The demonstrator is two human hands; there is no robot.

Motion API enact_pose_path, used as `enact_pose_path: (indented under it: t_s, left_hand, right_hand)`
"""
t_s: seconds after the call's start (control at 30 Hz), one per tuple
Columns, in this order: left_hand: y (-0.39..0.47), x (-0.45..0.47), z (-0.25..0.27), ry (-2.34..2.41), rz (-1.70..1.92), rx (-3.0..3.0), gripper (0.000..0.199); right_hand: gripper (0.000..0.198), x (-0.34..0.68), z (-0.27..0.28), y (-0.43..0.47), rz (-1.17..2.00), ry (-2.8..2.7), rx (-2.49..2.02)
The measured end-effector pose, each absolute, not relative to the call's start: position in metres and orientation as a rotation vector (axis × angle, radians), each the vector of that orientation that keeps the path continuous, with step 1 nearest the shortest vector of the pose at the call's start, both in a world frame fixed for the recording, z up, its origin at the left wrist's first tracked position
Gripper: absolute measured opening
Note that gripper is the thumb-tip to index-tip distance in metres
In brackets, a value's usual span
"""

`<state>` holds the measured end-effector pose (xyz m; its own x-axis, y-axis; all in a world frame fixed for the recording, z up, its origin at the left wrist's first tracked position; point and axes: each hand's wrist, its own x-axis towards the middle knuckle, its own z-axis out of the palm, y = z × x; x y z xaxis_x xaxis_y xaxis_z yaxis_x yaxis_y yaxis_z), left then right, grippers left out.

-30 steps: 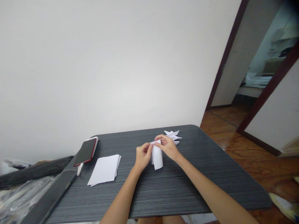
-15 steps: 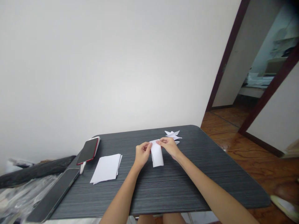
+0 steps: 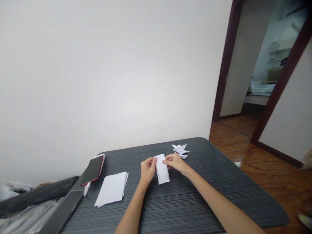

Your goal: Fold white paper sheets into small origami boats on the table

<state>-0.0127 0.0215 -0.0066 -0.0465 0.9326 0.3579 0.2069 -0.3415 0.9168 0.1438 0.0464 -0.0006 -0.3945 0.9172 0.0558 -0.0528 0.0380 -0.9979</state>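
Both hands — left hand [image 3: 147,169], right hand [image 3: 175,162] — pinch a half-folded paper strip [image 3: 162,168] over the table [image 3: 195,201]; finished folded shapes [image 3: 180,150] lie beyond, a paper stack [image 3: 112,188] waits unfolded.

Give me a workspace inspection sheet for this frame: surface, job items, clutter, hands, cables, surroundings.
Surface: dark striped table, rounded corners.
Job's things: folded white paper held at its top edge; stack of white sheets to its left; folded paper shapes behind the right hand.
Clutter: red-edged phone at the table's left edge; dark flat device near the left corner.
Hands: left hand and right hand both pinch the folded white paper.
Cables: white plug at the phone's near end; cable itself not visible.
Surroundings: white wall, open doorway at right, wooden floor.
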Motion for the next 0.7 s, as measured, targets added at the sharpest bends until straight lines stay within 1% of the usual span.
enact_pose_path:
  t_s: [0.2,0.43,0.6,0.7]
  left_hand:
    - [0.0221,-0.0125,-0.0054,1.234,1.503,1.477,0.028]
    - [0.0214,-0.0084,-0.001,1.193,1.544,1.352,0.028]
    - [0.0229,-0.0087,-0.0001,1.174,1.617,1.266,0.029]
    - [0.0237,-0.0092,-0.0015,1.156,1.645,1.239,0.029]
  right_hand:
    - [0.031,0.1459,-0.0022,0.0432,1.604,-1.528,-0.941]
    - [0.026,0.1459,-0.0029,0.044,1.513,-1.546,-0.933]
    - [0.027,0.1447,-0.0002,0.0397,1.606,-1.566,-0.907]
    - [0.029,0.1435,0.0021,0.0377,1.601,-1.553,-0.931]
